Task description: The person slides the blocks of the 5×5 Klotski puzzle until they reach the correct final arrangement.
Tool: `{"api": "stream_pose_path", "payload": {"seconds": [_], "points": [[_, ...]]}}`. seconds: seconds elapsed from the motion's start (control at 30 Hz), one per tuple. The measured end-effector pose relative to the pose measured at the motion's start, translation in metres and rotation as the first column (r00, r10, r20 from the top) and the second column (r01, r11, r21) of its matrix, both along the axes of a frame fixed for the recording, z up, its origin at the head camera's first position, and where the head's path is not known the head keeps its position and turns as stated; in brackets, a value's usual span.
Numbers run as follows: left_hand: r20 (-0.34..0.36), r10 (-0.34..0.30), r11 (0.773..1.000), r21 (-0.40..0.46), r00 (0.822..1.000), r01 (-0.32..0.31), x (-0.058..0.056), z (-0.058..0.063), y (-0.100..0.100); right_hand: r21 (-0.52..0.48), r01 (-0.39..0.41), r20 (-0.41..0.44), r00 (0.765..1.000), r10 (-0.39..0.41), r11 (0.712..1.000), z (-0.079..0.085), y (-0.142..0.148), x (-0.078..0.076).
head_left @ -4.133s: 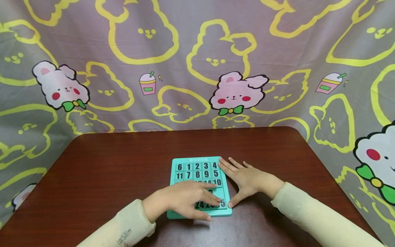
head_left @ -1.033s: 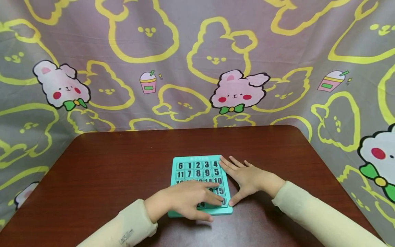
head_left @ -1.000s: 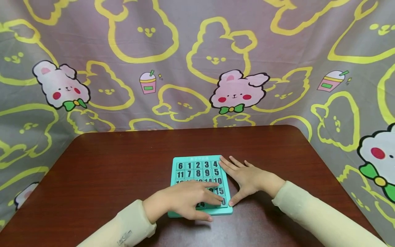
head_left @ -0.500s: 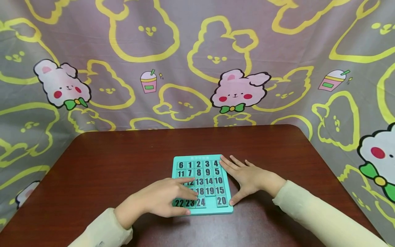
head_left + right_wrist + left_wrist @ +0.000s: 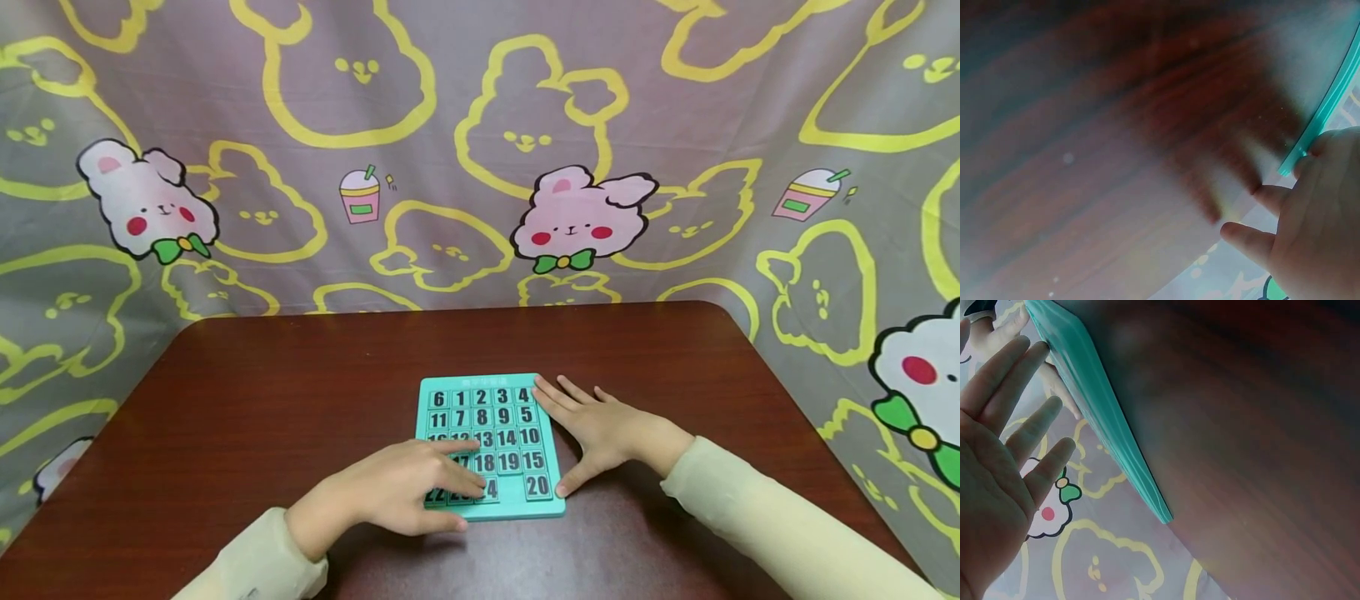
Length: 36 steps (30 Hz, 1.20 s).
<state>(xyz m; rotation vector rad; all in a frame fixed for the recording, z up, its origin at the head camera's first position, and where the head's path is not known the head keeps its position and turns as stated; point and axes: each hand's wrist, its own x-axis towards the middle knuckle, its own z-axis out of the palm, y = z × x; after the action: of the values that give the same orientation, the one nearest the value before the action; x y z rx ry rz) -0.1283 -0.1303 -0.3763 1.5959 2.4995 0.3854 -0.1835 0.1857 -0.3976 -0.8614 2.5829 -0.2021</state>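
A turquoise number sliding puzzle (image 5: 558, 507) lies flat on the table. Over its lower left hovers my left hand (image 5: 397, 487), fingers extended, with a fingertip right at the 24 tile (image 5: 491, 490) and other tiles partly covered. Right of the 24 tile is a gap in the bottom row, and the 20 tile (image 5: 537, 486) sits in the corner beyond it. My right hand (image 5: 603, 437) spreads along the puzzle's right edge, fingertips at the upper corner and thumb at the lower one. In the left wrist view the left hand's fingers (image 5: 1041, 428) are straight and apart.
The dark reddish-brown wooden table (image 5: 285, 375) surrounds the puzzle. A grey curtain (image 5: 442, 150) printed with yellow outlines and white rabbit faces hangs behind the table and along its sides.
The 15 tile moved up a row and the 20 tile came into the bottom right corner. My left hand then shifted left, uncovering the 18 and 19 tiles. The right hand stayed in place.
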Motion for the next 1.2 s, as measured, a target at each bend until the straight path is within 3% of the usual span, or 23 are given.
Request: {"api": "stream_pose_path", "payload": {"seconds": [0.53, 0.83, 1.0, 1.2], "points": [[0.0, -0.024, 0.999, -0.024, 1.0, 0.024, -0.005, -0.004, 0.016, 0.005, 0.006, 0.009, 1.0, -0.006, 1.0, -0.001, 0.0, 0.0], [-0.034, -0.033, 0.997, -0.065, 0.999, 0.03, -0.005, -0.004, 0.025, -0.001, 0.007, 0.013, 1.0, -0.007, 1.0, -0.001, 0.0, 0.0], [-0.033, -0.034, 0.998, -0.055, 0.999, 0.032, -0.002, -0.003, 0.022, -0.004, 0.004, 0.015, 1.0, -0.004, 1.0, -0.001, -0.001, 0.0], [-0.001, 0.016, 1.0, -0.014, 1.0, -0.016, 0.001, 0.003, 0.003, -0.006, 0.008, 0.004, 1.0, -0.008, 1.0, -0.001, 0.0, 0.0]]}}
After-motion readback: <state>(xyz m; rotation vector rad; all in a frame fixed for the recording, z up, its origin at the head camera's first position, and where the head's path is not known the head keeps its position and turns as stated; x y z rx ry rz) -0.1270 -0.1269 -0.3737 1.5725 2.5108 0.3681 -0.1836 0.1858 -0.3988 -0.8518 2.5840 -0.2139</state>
